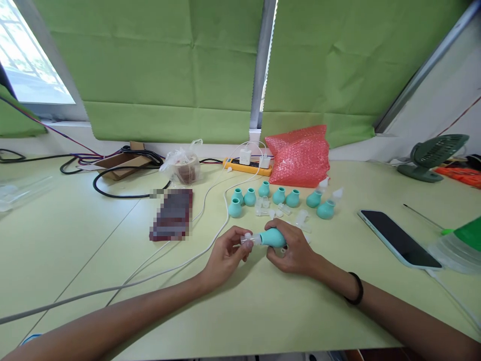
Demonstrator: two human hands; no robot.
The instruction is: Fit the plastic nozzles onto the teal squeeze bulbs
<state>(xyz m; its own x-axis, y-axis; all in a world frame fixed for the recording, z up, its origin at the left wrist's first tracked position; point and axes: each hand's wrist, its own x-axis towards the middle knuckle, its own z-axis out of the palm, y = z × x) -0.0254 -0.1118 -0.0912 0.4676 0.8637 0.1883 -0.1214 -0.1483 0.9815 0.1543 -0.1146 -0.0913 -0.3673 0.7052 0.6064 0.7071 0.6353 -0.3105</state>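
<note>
My right hand [295,248] is closed around a teal rubber bulb [273,237], which lies on its side with its neck toward the left. In the bulb's mouth sits a clear plastic nozzle [256,239], and my left hand [228,249] pinches its other end between thumb and fingers. Behind the hands stand several more teal bulbs [250,197] with open necks. Two bulbs at the right of that group, one of them the nearer bulb [325,209], carry clear tips. Loose clear plastic pieces [284,208] lie between the bulbs and my hands.
A red bubble-wrap bag [298,158] and an orange power strip [248,167] with white chargers are at the back. White cables cross the table on the left, by a blurred dark red object [172,215]. On the right are a phone [398,238] and a green fan [432,155].
</note>
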